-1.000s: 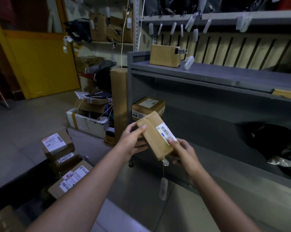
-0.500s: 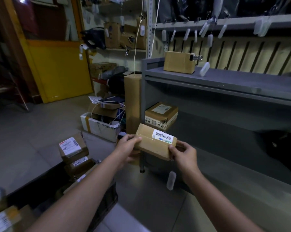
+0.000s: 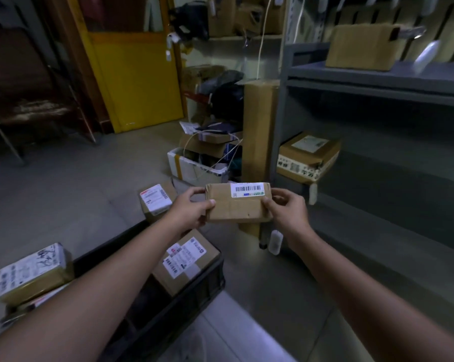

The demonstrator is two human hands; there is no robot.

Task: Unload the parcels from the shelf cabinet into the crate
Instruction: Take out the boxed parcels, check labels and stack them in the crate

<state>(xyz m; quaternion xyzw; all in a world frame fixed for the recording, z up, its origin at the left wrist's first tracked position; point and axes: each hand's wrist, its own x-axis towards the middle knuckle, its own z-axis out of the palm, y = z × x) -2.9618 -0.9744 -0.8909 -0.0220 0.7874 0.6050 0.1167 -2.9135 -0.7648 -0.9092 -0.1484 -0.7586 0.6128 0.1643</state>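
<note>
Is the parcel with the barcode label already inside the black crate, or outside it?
Outside. The left hand and right hand grip the parcel by its ends in the air, higher than the crate.

A flat brown cardboard parcel [image 3: 237, 207] with a white barcode label is being held level near the far corner of the black plastic crate [image 3: 192, 307].

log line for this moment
stage: transfer | small parcel: in both hands | left hand: gripping | right hand: gripping | crate: lower left
</note>
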